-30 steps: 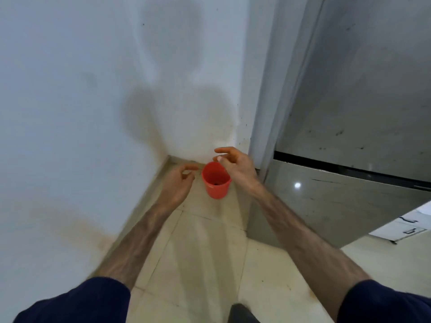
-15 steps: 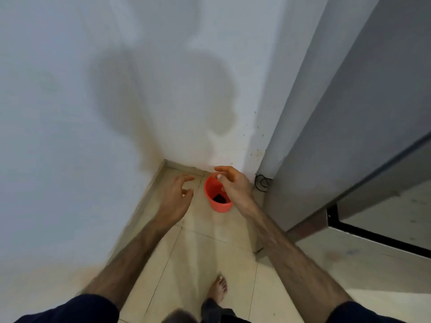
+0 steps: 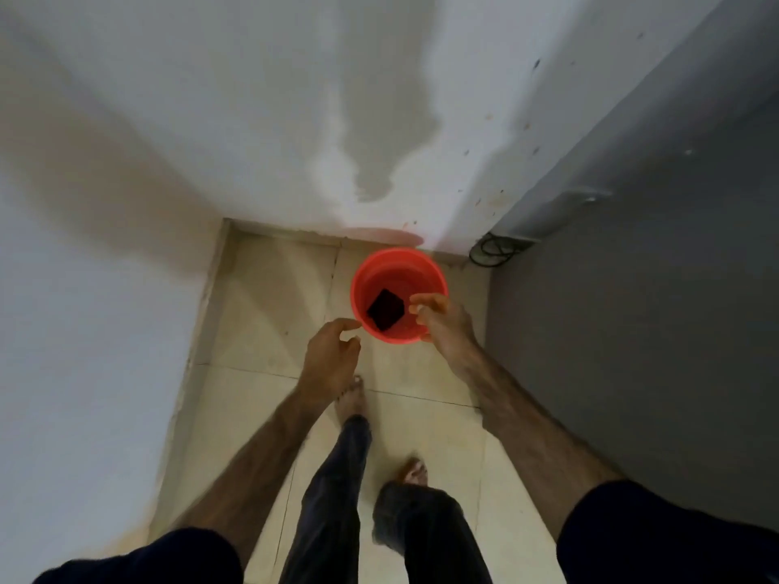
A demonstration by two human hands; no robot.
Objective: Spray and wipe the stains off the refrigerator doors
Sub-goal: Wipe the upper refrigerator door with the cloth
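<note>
A red plastic bucket point(image 3: 379, 265) stands on the tiled floor in the corner beside the refrigerator point(image 3: 657, 288). A dark square sponge point(image 3: 385, 308) lies inside it. My right hand point(image 3: 440, 320) hovers over the bucket's right rim, fingers loosely curled, holding nothing. My left hand point(image 3: 331, 356) hangs just left of the bucket, fingers relaxed and empty, close to the rim. Only the grey side of the refrigerator shows; its doors are out of view.
White walls point(image 3: 126, 204) close the corner at the left and back. A black cable point(image 3: 491, 250) coils on the floor behind the refrigerator. My bare feet point(image 3: 415, 472) stand on the beige tiles point(image 3: 261, 297) below the bucket.
The view has tilted down and closer over the bucket, so the sponge inside shows plainly. Both hands stay beside the bucket; the refrigerator doors have left the view.
</note>
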